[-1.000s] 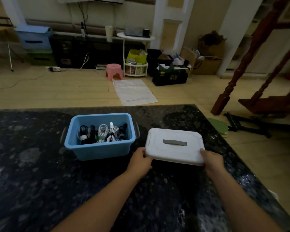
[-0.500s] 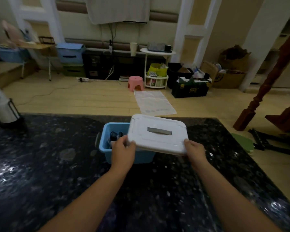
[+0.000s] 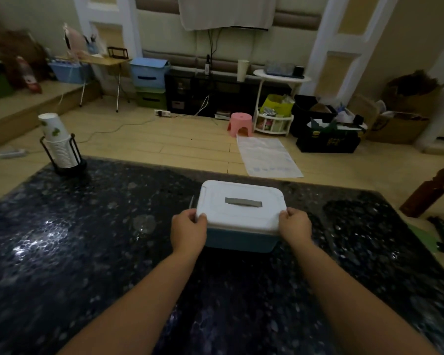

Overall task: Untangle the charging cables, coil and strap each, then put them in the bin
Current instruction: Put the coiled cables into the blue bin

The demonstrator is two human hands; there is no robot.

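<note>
— Bin (image 3: 241, 241)?
— Blue, on the dark speckled table (image 3: 87, 252), just right of centre. Long axis running 9 to 3 o'clock, long side facing 6. Capped by the white lid (image 3: 241, 206); grey handle (image 3: 243, 202) along the same axis, tilted slightly down toward 3.
— Cables?
— Hidden under the lid.
— Left hand (image 3: 189, 233)?
— At the lid's 8 o'clock corner, fingers curled over the rim, thumb on top, gripping. Forearm reaching in from 7.
— Right hand (image 3: 295, 228)?
— At the 4 o'clock corner, same curled grip on the rim. Forearm in from 5.
— Elsewhere?
— Paper cup stack (image 3: 58, 144) in a black holder at 10 o'clock, well apart.
</note>
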